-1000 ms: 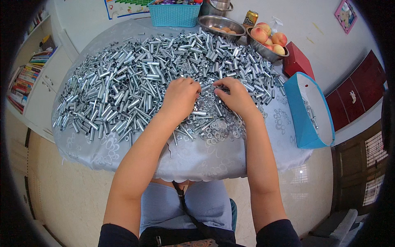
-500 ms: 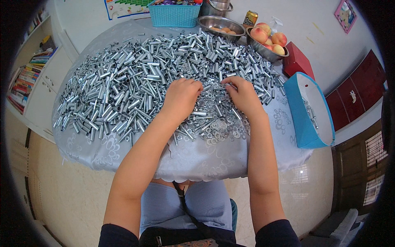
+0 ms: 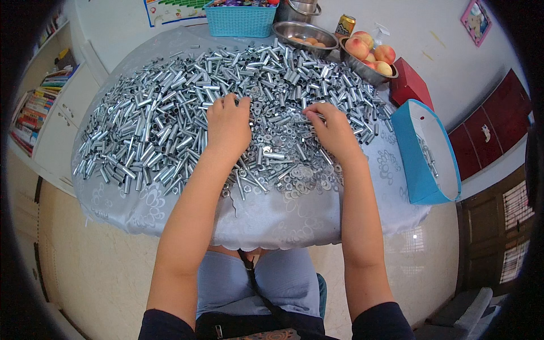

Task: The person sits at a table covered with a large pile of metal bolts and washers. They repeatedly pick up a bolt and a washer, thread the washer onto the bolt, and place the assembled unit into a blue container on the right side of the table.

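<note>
A wide heap of silvery metal tubes (image 3: 187, 107) covers the table, with nuts and flat washers (image 3: 303, 180) gathered nearer to me. My left hand (image 3: 228, 127) reaches palm down onto the tubes at the heap's middle. Its thumb and forefinger are apart, and the fingertips are partly hidden among the metal. To the right, my right hand (image 3: 333, 131) is held over the washers and nuts with its fingers curled together. A slim silvery metal piece (image 3: 321, 117) shows between its thumb and fingers; its exact kind is not clear.
At the right edge stands a blue fabric bin (image 3: 409, 156) with some metal bolts inside. A red box (image 3: 409, 85), a steel bowl of peaches (image 3: 391, 73), a steel bowl of eggs (image 3: 283, 35), a drink can (image 3: 344, 25) and a turquoise basket (image 3: 237, 21) line the back.
My left hand has moved left and slightly away from me, off the nuts and onto the tubes, its thumb and forefinger spreading. My right hand has barely shifted.
</note>
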The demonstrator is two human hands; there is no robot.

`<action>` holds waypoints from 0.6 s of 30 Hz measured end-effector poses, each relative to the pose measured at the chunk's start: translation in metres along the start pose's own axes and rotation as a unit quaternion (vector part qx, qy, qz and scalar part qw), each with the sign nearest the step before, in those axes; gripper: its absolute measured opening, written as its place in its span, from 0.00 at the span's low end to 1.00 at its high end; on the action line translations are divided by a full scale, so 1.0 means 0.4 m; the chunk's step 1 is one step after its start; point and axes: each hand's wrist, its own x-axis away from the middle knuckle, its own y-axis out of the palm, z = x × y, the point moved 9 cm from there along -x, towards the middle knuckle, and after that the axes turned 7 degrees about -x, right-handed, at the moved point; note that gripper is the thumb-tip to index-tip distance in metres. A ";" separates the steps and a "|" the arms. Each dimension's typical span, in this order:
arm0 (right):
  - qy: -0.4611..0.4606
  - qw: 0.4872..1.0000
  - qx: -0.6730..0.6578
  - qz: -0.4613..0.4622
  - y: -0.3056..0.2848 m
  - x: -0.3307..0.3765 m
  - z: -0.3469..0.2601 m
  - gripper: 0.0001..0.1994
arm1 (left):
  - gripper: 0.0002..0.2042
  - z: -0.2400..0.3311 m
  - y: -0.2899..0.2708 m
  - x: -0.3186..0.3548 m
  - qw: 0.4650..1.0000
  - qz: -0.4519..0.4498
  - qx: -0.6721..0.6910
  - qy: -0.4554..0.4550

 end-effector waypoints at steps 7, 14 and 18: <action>0.002 1.000 -0.002 -0.010 0.008 0.000 -0.001 0.08 | 0.13 -0.017 0.050 -0.003 0.993 -0.121 0.002 -0.003; -0.021 1.000 -0.003 -0.007 0.005 0.000 -0.017 0.07 | 0.10 -0.028 0.057 -0.010 0.996 -0.084 0.029 -0.001; -0.020 1.000 -0.005 -0.006 0.008 0.001 -0.016 0.07 | 0.08 -0.052 0.057 -0.024 0.992 -0.084 0.085 -0.038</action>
